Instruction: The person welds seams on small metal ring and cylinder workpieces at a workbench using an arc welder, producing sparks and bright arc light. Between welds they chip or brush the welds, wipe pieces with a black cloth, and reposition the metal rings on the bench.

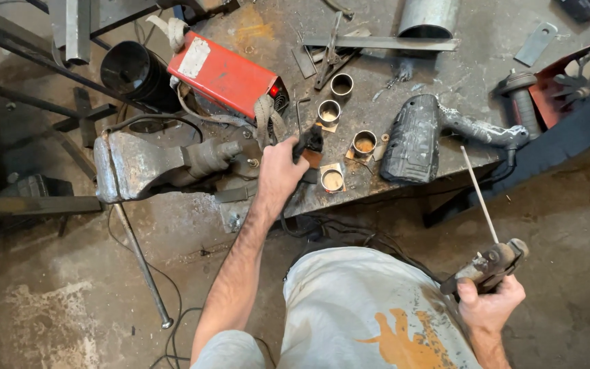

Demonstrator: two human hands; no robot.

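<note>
Your left hand (278, 171) reached to the middle of the frame and was clenched around a small dark tool (308, 142), possibly a clamp or brush; the view was too poor to say which. It sat at the near edge of the tabletop (486, 41), just beside a short metal ring on a square plate (332, 180). Your right hand (489, 301), low at the right of the frame and well clear of the tabletop, was closed on a welding holder (489, 265) with a thin rod (479, 195) slanting up toward the tabletop edge.

Three more short rings stood near the first: one (364, 143) to the right of the dark tool, one (328, 111) above it, and one (341, 84) higher up. The nearest ring appeared already joined or set on its plate, while the others looked loose or only placed, so you seemed to be partway through the batch, with the rod not yet touching any piece.

A red welding box (230, 75) lay at upper centre-left, a heavy vise (145, 164) at the left, and a dark welding mask (414, 140) right of the rings.
</note>
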